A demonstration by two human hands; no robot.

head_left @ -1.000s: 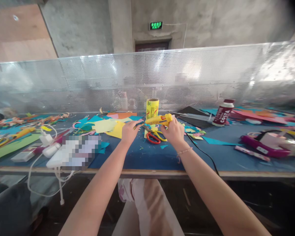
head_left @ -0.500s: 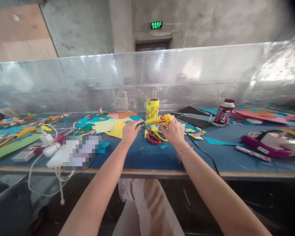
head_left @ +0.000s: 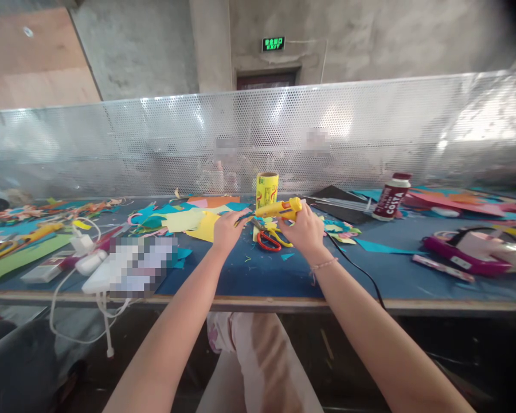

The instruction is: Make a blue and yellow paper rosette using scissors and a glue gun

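Observation:
My right hand (head_left: pixel 306 230) is wrapped round a yellow hot glue gun (head_left: pixel 279 210), its nozzle pointing left. The fingers of my left hand (head_left: pixel 229 229) are pinched on a small bluish paper piece (head_left: pixel 243 217), mostly hidden by them. The nozzle is close to that piece; whether they touch I cannot tell. Below the glue gun lie scissors with red and yellow handles (head_left: pixel 269 241) on the blue table (head_left: pixel 258 281). A yellow cardboard roll (head_left: pixel 267 188) stands upright behind the glue gun.
Coloured paper sheets (head_left: pixel 183 221) and scraps spread behind my left hand. A white power strip (head_left: pixel 101 275) with cables is at the left. A black cord (head_left: pixel 356 265) crosses the table on the right. Further right are a brown Costa bottle (head_left: pixel 392 198) and a purple case (head_left: pixel 466 258).
The glue gun has shifted slightly, its nozzle a touch to the right. My left fingers have turned the small paper piece a little. Everything else stays put.

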